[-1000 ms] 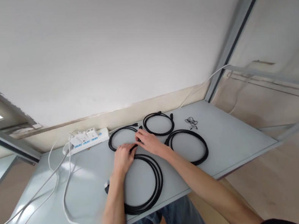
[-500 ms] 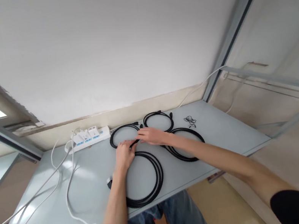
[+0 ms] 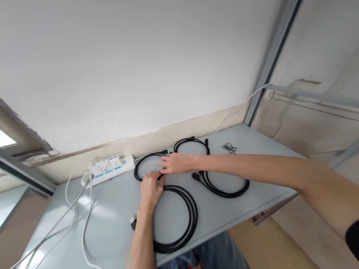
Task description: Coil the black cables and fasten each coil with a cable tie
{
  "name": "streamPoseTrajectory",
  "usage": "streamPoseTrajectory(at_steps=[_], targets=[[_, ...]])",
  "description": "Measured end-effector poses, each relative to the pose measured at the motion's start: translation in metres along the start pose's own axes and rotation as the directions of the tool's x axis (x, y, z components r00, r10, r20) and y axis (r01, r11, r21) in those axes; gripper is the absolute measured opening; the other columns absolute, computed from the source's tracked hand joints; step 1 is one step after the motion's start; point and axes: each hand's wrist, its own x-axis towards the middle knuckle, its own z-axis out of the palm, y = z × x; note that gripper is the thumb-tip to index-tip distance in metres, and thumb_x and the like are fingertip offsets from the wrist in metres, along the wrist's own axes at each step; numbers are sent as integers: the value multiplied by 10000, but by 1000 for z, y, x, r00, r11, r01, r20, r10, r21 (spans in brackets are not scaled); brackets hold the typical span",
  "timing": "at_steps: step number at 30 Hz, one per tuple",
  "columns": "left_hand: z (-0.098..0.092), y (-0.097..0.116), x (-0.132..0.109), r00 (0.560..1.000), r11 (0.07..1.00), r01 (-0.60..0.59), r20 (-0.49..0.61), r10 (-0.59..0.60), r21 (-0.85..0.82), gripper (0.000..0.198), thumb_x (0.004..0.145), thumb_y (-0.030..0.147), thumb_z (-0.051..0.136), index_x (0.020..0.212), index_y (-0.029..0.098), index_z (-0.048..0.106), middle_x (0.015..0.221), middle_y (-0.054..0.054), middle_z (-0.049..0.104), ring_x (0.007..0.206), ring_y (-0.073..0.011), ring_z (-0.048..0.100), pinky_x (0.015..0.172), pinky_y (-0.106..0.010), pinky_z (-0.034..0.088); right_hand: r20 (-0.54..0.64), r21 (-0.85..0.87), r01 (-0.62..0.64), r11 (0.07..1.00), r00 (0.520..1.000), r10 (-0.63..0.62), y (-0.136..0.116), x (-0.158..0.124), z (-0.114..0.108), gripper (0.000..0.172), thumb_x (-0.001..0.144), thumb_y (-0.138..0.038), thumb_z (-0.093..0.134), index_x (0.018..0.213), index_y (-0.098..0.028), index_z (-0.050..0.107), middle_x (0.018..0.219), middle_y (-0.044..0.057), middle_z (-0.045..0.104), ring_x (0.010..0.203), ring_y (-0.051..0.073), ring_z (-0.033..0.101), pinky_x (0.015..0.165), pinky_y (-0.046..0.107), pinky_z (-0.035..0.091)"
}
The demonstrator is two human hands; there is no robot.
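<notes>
Change: since a second ago the right arm has swung out wide to the right and now reaches in from that side; the coil under it has been dragged nearer, its plug end pulled loose.
Left hand [image 3: 150,189]: palm down, fingers bent, pressing on the table where the far-left coil [image 3: 147,167] meets the big coil [image 3: 176,216]; whether it pinches the cord cannot be told.
Right hand [image 3: 176,163]: flat and loose, fingers stretched left, resting between the far-left coil and the far coil [image 3: 191,145], fingertips touching the far-left coil's rim; it grips nothing.
Big coil: black cable, several loops, lying near the front edge, just under the left wrist.
Right coil [image 3: 225,183]: black, lying under the right forearm, its plug near the middle of the table.
Power strip [image 3: 109,168]: white, at the back edge, left of the coils, with plugs in it.
White cords [image 3: 81,226]: trailing from the strip over the left part of the table.
Table [image 3: 273,155]: pale grey, against a white wall.
Small black tangle [image 3: 229,147]: far right, apart from the coils.
</notes>
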Motion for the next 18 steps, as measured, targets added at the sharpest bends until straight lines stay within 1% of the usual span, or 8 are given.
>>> streamPoseTrajectory(at_steps=[2,4,6,7,9,13,15,18], targets=[[1,-1,0,1000,1000,2,-2,-2,-9,199,993,279,568,1068,230,746,994,-51,771,966,-245,664,871,-354,464,65,132,-130,983,990,122,-6,1,-3,216,997,-107,461,1085,-160,652,1145,142,650,962,237,606,644,288,421],[2,-1,0,1000,1000,-4,8,5,-12,216,992,279,569,1110,235,744,1024,-45,773,981,-248,662,877,-360,462,164,356,-367,859,930,329,-15,4,-4,173,976,-151,515,1017,-155,683,1041,134,693,936,242,638,707,300,445],[2,-1,0,1000,1000,-7,9,7,-2,219,985,273,578,1120,231,747,1023,-44,773,982,-254,658,868,-366,459,281,583,-595,553,787,550,-23,10,-2,144,939,-182,571,872,-155,695,912,115,711,920,244,654,755,296,451],[2,-1,-1,1000,1000,-8,5,8,8,218,984,272,581,1116,230,749,1012,-46,772,975,-256,655,858,-367,457,337,654,-650,386,708,621,-26,12,0,151,913,-178,595,794,-156,684,851,105,708,902,239,657,755,287,451],[1,-1,-1,1000,999,-14,-9,15,28,216,986,275,575,1098,230,755,982,-50,769,957,-255,647,837,-366,451,421,722,-673,157,608,673,-28,16,5,191,867,-155,610,680,-156,648,716,77,675,774,204,646,686,262,448],[-1,0,-1,999,998,-34,-35,35,44,215,1000,280,556,1067,230,754,936,-50,760,914,-239,631,813,-357,431,522,772,-634,-50,587,618,-27,19,13,259,888,-211,536,652,-154,626,509,0,541,424,107,431,457,234,374],[-2,-1,-1,998,999,-31,-46,33,35,223,1009,287,542,1075,227,746,932,-49,758,899,-232,625,811,-354,423,532,795,-592,-130,579,618,-29,19,17,269,905,-245,504,685,-153,628,492,-21,512,390,95,379,414,227,342],[-1,-1,0,999,999,-29,-41,30,37,228,1014,289,529,1057,223,743,921,-48,754,892,-230,618,809,-353,418,496,832,-523,-184,552,670,-40,18,22,296,931,-245,459,695,-156,615,487,-35,492,409,93,408,429,216,331]])
